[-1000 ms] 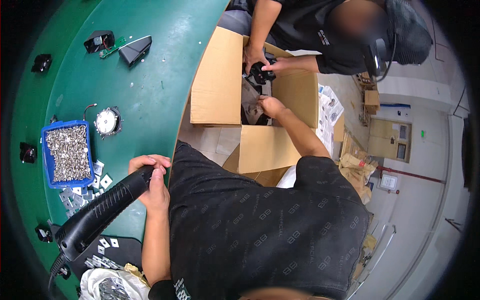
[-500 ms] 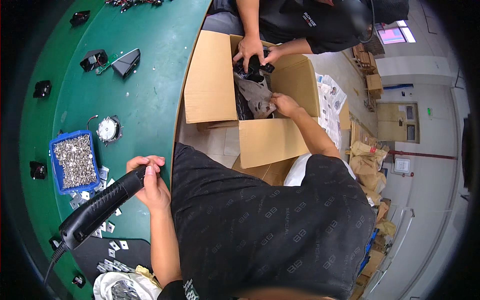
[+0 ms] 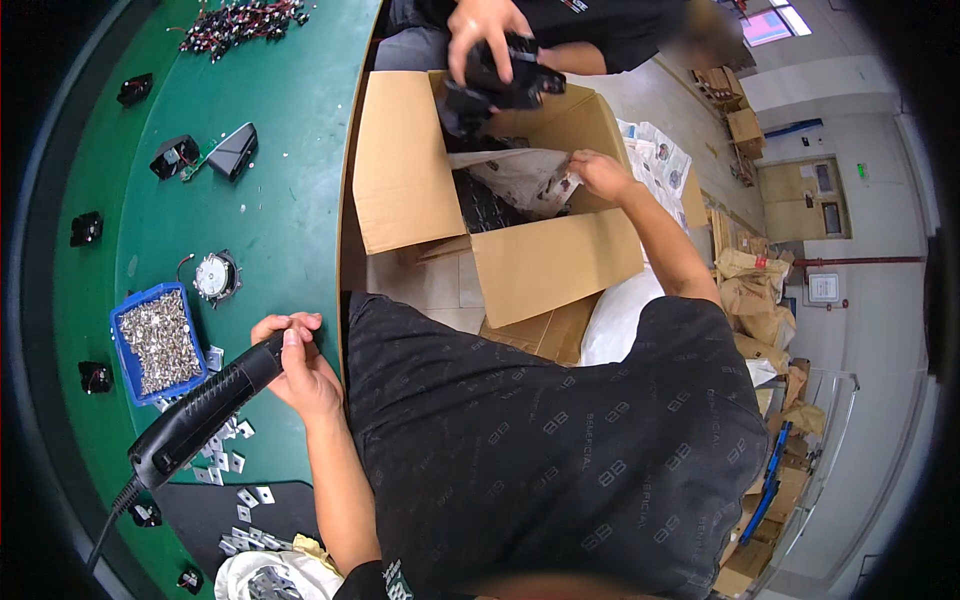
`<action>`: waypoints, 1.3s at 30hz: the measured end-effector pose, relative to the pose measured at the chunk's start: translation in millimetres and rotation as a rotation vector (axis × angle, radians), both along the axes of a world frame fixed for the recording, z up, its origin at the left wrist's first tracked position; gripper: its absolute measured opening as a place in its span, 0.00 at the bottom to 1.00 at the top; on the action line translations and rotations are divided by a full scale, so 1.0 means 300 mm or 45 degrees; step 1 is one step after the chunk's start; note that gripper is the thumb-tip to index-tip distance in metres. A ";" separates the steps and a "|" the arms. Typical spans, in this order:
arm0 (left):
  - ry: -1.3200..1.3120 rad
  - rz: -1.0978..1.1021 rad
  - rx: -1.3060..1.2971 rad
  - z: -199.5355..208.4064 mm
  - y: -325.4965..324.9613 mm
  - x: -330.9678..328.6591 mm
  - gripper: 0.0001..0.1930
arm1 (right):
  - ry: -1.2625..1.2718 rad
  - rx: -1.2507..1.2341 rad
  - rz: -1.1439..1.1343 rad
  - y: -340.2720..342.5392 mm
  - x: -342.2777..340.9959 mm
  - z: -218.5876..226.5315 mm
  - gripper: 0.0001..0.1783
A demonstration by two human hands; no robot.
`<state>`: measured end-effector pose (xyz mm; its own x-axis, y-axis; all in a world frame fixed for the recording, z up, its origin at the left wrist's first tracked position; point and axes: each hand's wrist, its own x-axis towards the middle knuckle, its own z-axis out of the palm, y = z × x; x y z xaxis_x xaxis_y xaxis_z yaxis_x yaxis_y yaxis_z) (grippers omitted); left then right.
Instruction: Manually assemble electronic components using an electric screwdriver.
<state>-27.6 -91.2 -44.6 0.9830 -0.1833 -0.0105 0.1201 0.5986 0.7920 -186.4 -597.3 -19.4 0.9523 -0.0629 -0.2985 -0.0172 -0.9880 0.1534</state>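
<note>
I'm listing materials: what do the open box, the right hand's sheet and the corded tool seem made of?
Box: brown, matte cardboard, judging by its stiff, outspread flaps.
Sheet: greyish, dull and wrinkled with dark marks; perhaps printed paper, possibly plastic film.
Corded tool: probably hard black plastic, from its sheen and moulded ridges.

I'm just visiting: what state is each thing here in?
Black corded tool: gripped in the left hand
Thin sheet: pinched in the right hand
Cardboard box: open, flaps spread
Blue tray: filled with small metal parts
White bag: open, metal pieces inside
Black part: held by a co-worker's hand
</note>
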 end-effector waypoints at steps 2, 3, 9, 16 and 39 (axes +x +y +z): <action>-0.014 -0.005 -0.003 -0.005 0.003 0.000 0.08 | 0.002 -0.057 -0.034 -0.014 -0.020 0.043 0.15; -0.020 -0.002 -0.010 -0.010 0.005 0.000 0.08 | -0.008 -0.058 -0.042 -0.022 -0.029 0.067 0.15; -0.028 -0.015 -0.020 -0.004 0.000 -0.003 0.08 | -0.639 -0.053 -0.413 -0.116 -0.120 0.147 0.17; -0.019 -0.002 -0.002 -0.047 0.026 0.025 0.08 | -0.910 -0.365 -0.880 -0.210 -0.232 0.365 0.15; -0.048 -0.099 -0.019 -0.023 0.045 0.042 0.08 | -3.165 0.791 -2.447 -0.126 -1.179 -0.188 0.14</action>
<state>-15.1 -77.6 -51.5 0.9655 -0.2589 0.0291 0.1371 0.6001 0.7881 -540.1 -635.1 -75.9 -0.8024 -0.5457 -0.2416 0.3213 -0.0538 -0.9455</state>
